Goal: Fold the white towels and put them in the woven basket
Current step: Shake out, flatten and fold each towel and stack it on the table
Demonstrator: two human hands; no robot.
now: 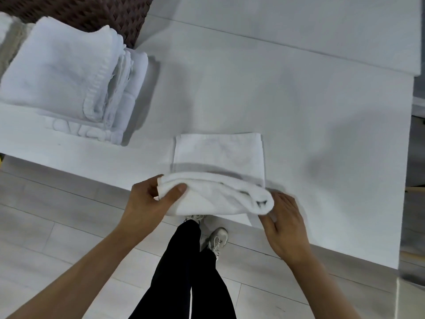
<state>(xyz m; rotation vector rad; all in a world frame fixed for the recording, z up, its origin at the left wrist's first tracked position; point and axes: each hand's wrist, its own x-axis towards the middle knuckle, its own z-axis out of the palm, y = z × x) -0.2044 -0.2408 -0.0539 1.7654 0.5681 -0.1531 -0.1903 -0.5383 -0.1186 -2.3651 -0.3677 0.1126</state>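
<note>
Two hands [147,201] [284,226] fold one towel [218,176]; one stack [69,77], one basket [92,12].

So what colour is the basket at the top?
Dark brown, woven basket; the head view shows it, top left behind the towels.
</note>
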